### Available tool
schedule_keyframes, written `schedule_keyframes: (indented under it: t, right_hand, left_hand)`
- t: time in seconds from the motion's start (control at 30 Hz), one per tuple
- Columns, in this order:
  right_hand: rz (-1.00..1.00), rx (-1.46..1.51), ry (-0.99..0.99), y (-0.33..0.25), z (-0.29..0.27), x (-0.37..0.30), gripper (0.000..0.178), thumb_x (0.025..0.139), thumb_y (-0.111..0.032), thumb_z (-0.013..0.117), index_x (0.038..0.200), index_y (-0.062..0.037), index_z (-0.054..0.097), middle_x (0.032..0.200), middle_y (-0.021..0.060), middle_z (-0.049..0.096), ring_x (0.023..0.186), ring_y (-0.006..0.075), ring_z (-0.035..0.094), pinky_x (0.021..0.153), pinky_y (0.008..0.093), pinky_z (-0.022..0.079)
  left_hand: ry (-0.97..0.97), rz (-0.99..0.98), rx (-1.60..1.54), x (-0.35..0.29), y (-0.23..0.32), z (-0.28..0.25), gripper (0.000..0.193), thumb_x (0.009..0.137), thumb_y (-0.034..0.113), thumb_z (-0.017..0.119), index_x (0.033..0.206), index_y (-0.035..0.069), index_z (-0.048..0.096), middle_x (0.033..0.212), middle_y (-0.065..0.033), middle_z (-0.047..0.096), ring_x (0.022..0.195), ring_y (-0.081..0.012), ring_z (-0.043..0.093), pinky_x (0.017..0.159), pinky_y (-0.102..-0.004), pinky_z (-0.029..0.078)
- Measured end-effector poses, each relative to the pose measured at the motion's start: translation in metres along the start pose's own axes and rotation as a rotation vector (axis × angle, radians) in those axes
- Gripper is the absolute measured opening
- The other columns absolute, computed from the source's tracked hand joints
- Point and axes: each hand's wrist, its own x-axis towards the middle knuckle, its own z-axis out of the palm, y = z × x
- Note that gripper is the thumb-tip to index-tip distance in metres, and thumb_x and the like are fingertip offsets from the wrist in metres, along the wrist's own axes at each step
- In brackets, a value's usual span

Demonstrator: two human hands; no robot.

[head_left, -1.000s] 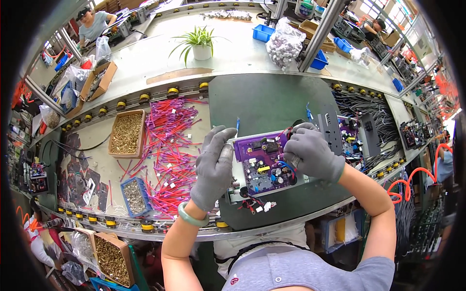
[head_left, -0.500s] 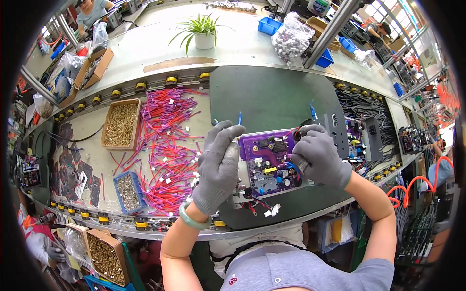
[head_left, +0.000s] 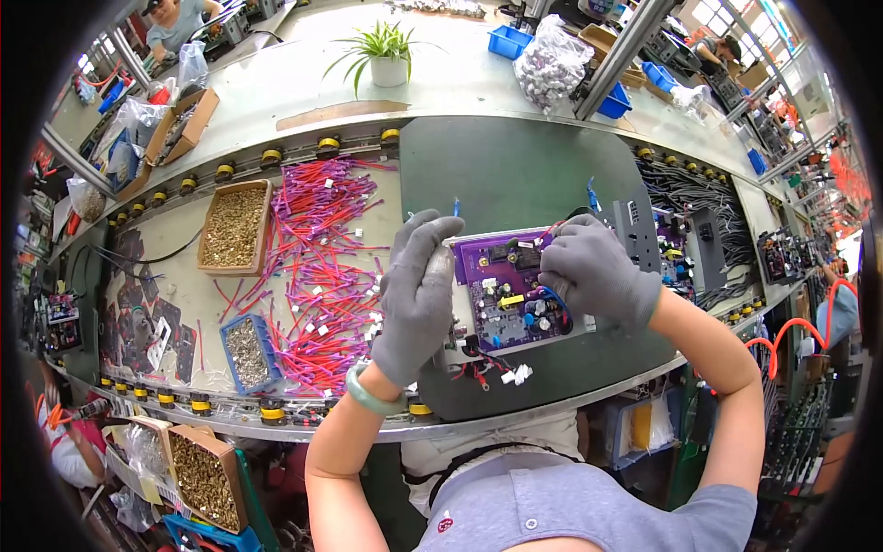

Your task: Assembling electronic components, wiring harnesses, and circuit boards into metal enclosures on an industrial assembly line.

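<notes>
A purple circuit board with many small components is fixed in a light metal tray on the dark green mat. My left hand, in a grey glove, grips the tray's left side, fingers pressed together. My right hand, gloved too, is curled closed over the board's right edge. Blue wires come out below its fingers, and a red and black wire shows at its upper side. What its fingertips pinch is hidden. Loose wire ends with white connectors hang at the tray's near left corner.
Red and purple leads lie heaped on the left, beside a carton of brass parts and a blue bin of silver parts. Two blue-tipped tools stand beyond the board. Another board unit and grey cables are at right.
My right hand has curled further closed at the board's right edge, its fingers now lower and closer in. The left hand stays on the tray's left side. The view has shifted slightly.
</notes>
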Motion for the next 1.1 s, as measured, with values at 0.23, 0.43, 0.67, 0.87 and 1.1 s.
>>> schedule_keyframes:
  t: [0.23,0.43,0.67,0.87,1.1]
  right_hand:
    - [0.178,-0.053,0.391,0.029,-0.005,0.013,0.003,0.079,-0.013,0.07,0.081,-0.0106,0.069,0.082,0.0037,0.067,0.09,0.0257,0.063,0.085,0.0403,0.047]
    - [0.242,-0.009,-0.141,0.047,-0.001,0.027,0.005,0.079,-0.017,0.068,0.077,-0.0146,0.071,0.084,0.003,0.068,0.089,0.0248,0.063,0.086,0.0391,0.046]
    - [-0.053,0.166,0.515,0.022,0.004,0.018,0.012,0.076,-0.011,0.074,0.088,-0.013,0.071,0.086,0.0038,0.069,0.087,0.0272,0.063,0.083,0.042,0.048]
    - [-0.181,0.301,0.2,-0.08,-0.006,-0.023,0.027,0.072,-0.02,0.081,0.096,-0.0147,0.07,0.084,0.0021,0.068,0.082,0.0214,0.065,0.083,0.039,0.046]
    - [0.226,0.504,0.346,-0.078,0.013,-0.005,0.019,0.081,-0.015,0.075,0.095,-0.0089,0.064,0.066,0.0096,0.065,0.064,0.0302,0.067,0.055,0.0401,0.049]
  left_hand:
    - [0.279,0.041,0.108,-0.057,-0.005,-0.007,0.031,0.097,0.005,0.047,0.125,-0.004,0.056,0.125,-0.018,0.058,0.112,-0.0291,0.058,0.097,-0.0388,0.046]
    - [0.37,0.029,0.183,-0.149,0.022,-0.004,0.027,0.085,-0.006,0.057,0.11,0.0,0.064,0.099,-0.0132,0.064,0.092,-0.0265,0.061,0.082,-0.0364,0.05]
    - [0.177,0.09,0.414,-0.138,0.016,0.059,0.044,0.085,0.004,0.069,0.127,0.003,0.055,0.083,-0.0102,0.064,0.064,-0.0214,0.06,0.056,-0.0338,0.048]
    - [0.051,0.116,0.554,-0.124,0.021,0.055,0.04,0.084,0.011,0.071,0.121,0.007,0.057,0.082,-0.0095,0.063,0.063,-0.0267,0.063,0.053,-0.038,0.049]
    - [0.114,0.053,0.632,-0.114,0.024,0.06,0.04,0.083,0.017,0.075,0.119,0.009,0.061,0.077,-0.0053,0.069,0.059,-0.0233,0.067,0.05,-0.0369,0.051]
